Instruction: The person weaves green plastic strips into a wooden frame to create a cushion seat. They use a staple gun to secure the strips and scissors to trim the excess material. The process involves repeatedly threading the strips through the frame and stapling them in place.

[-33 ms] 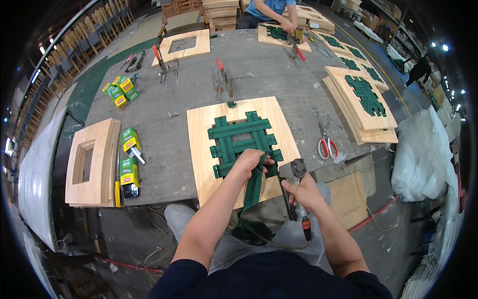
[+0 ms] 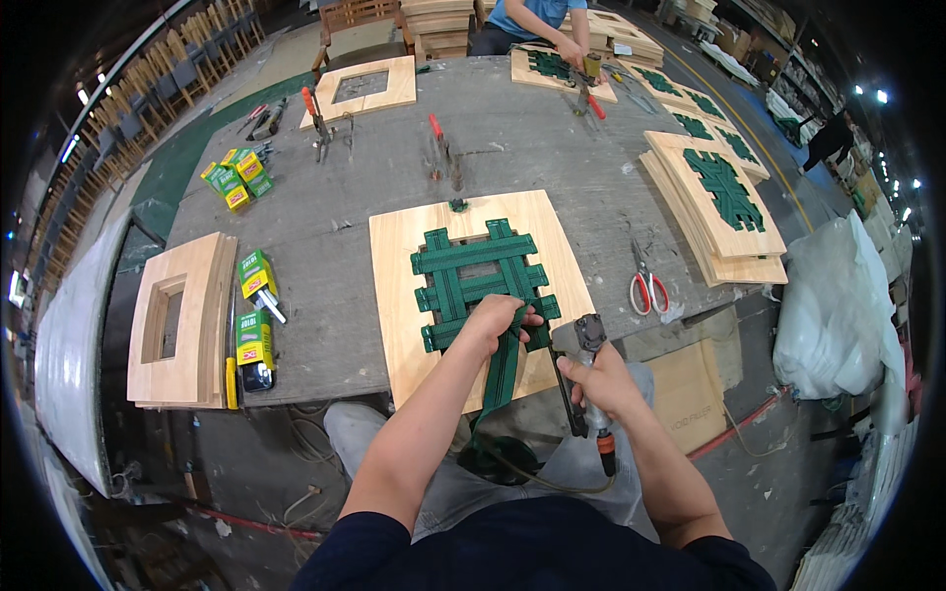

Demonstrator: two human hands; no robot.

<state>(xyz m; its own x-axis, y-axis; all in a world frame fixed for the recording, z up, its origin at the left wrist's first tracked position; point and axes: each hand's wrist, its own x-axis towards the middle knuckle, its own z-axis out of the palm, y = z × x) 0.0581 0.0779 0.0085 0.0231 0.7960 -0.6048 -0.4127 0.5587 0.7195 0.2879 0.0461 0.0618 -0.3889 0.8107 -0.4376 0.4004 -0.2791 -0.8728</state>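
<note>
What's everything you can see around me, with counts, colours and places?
Table: one, grey, centre.
Wooden panel: one, pale, near edge.
Webbing: several strips, green, on that panel.
Power tool: one, grey and black, panel's near right corner.
Scissors: one pair, red and white, right of panel.
Boxes: several, green and yellow, left.
Frames: several, pale, left.
Webbed panels: several, pale and green, right.
Tools: three, red handles, far half.
Armchair: one, brown, beyond table.
Person: one, blue shirt, far side.
Left hand: one, bare, gripping webbing.
Right hand: one, bare, gripping power tool.
</note>
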